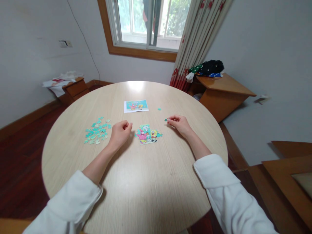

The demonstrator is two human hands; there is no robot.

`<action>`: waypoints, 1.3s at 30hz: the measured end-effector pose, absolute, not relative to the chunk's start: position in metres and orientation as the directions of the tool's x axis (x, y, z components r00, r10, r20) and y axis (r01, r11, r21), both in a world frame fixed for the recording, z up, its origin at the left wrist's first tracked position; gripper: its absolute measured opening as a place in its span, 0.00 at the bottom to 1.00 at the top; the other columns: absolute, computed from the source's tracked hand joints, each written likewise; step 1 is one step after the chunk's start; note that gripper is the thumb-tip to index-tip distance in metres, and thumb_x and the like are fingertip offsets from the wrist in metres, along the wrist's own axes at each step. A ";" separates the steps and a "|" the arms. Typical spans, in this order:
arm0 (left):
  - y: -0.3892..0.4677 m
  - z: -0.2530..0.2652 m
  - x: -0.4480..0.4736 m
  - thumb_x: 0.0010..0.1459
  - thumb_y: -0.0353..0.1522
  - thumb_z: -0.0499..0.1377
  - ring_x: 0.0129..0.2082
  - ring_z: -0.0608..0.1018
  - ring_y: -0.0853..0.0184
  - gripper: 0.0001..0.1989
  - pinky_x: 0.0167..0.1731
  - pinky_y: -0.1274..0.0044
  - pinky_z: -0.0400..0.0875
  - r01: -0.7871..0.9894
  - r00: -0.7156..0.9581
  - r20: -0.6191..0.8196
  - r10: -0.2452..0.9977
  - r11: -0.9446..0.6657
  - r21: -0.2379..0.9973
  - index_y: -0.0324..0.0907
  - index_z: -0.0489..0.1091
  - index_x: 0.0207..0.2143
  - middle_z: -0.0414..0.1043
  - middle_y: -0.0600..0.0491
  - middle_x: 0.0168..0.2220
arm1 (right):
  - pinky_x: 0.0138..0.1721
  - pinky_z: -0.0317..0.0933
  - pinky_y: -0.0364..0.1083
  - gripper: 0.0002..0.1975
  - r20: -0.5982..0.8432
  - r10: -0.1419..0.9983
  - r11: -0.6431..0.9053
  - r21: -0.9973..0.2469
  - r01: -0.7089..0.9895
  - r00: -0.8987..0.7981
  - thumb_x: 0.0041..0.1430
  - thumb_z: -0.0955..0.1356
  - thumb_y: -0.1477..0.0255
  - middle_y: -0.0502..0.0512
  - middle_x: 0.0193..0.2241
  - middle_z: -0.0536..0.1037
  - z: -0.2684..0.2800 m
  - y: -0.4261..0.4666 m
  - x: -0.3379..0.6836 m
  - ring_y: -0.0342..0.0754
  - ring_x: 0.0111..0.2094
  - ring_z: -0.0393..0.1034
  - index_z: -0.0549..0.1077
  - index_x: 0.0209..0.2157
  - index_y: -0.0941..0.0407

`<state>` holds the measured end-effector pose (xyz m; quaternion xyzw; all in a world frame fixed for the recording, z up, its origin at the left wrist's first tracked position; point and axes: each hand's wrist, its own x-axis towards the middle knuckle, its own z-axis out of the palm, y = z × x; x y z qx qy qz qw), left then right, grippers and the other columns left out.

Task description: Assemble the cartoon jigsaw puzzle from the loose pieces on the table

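A partly joined jigsaw puzzle (146,136) with cartoon figures lies flat on the round table between my hands. My right hand (179,124), to its upper right, pinches a small teal puzzle piece (165,120) at the fingertips. On the other side, my left hand (121,131) is closed with its fingers curled, close to the puzzle's left edge; whether anything is inside it is hidden. A heap of loose teal puzzle pieces (97,131) is spread left of that hand. One single puzzle piece (159,109) lies apart, beyond the joined part.
A printed reference picture (136,106) lies farther back on the round wooden table (146,191). Behind the table are a window (148,26) and a curtain (195,39). Wooden cabinets stand at both sides, the right cabinet (224,86) topped with dark cloth (211,67).
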<state>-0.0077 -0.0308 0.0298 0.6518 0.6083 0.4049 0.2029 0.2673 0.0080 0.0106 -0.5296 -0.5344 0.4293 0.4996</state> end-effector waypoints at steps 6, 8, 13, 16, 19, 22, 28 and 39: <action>-0.036 0.029 -0.006 0.55 0.36 0.51 0.19 0.60 0.73 0.16 0.24 0.78 0.53 0.675 0.020 0.330 0.944 -0.256 0.692 0.41 0.57 0.17 0.55 0.59 0.16 | 0.30 0.66 0.43 0.23 0.046 0.997 0.045 -0.999 0.019 0.060 0.31 0.76 0.56 0.54 0.25 0.77 0.009 0.010 0.266 0.44 0.28 0.72 0.70 0.25 0.57; -0.040 0.030 -0.003 0.56 0.36 0.51 0.20 0.62 0.72 0.16 0.25 0.78 0.56 0.693 0.097 0.341 0.935 -0.309 0.651 0.40 0.59 0.18 0.59 0.58 0.17 | 0.27 0.65 0.42 0.24 0.032 0.998 0.033 -0.999 -0.015 0.048 0.30 0.77 0.56 0.54 0.25 0.78 0.010 0.010 0.266 0.45 0.28 0.73 0.70 0.25 0.58; -0.058 0.030 0.017 0.59 0.35 0.50 0.36 0.73 0.65 0.12 0.38 0.73 0.67 0.626 0.435 0.371 0.820 -0.572 0.530 0.39 0.71 0.30 0.73 0.48 0.33 | 0.23 0.62 0.40 0.23 0.058 0.997 0.057 -0.998 0.020 0.042 0.32 0.76 0.58 0.50 0.21 0.75 0.010 0.011 0.261 0.42 0.23 0.70 0.73 0.27 0.59; -0.069 0.027 0.030 0.61 0.36 0.49 0.52 0.70 0.61 0.17 0.52 0.67 0.63 0.588 0.603 0.323 0.729 -0.680 0.438 0.38 0.69 0.47 0.69 0.43 0.51 | 0.24 0.63 0.41 0.21 0.093 0.995 0.092 -0.994 0.063 0.018 0.35 0.75 0.58 0.50 0.22 0.74 0.009 0.012 0.258 0.40 0.22 0.68 0.73 0.27 0.59; -0.076 0.024 0.036 0.63 0.40 0.46 0.59 0.62 0.57 0.24 0.59 0.62 0.53 0.634 0.680 0.203 0.705 -0.704 0.321 0.37 0.61 0.56 0.60 0.42 0.60 | 0.25 0.63 0.42 0.19 0.126 0.992 0.126 -0.985 0.117 -0.006 0.37 0.74 0.57 0.50 0.22 0.74 0.009 0.011 0.255 0.40 0.22 0.66 0.74 0.25 0.59; -0.077 0.024 0.036 0.65 0.42 0.42 0.60 0.61 0.57 0.26 0.60 0.61 0.50 0.668 0.699 0.117 0.705 -0.702 0.246 0.39 0.56 0.60 0.58 0.43 0.61 | 0.26 0.63 0.43 0.19 0.129 0.990 0.135 -0.978 0.162 -0.050 0.38 0.74 0.59 0.50 0.21 0.73 0.011 0.008 0.252 0.41 0.22 0.66 0.74 0.26 0.60; -0.079 0.030 0.036 0.65 0.43 0.40 0.55 0.65 0.57 0.26 0.56 0.63 0.55 0.710 0.688 0.086 0.721 -0.692 0.130 0.40 0.56 0.60 0.62 0.43 0.56 | 0.28 0.63 0.44 0.18 0.082 0.990 0.102 -0.980 0.174 -0.117 0.36 0.75 0.63 0.51 0.20 0.74 0.014 0.000 0.244 0.42 0.22 0.67 0.74 0.29 0.60; -0.087 0.025 0.039 0.64 0.44 0.42 0.57 0.62 0.53 0.27 0.56 0.56 0.51 0.792 0.606 0.072 0.792 -0.609 0.039 0.42 0.57 0.60 0.59 0.42 0.58 | 0.31 0.63 0.44 0.13 0.045 0.962 0.104 -0.973 0.207 -0.271 0.41 0.72 0.67 0.50 0.21 0.74 0.016 -0.007 0.228 0.42 0.24 0.69 0.75 0.29 0.61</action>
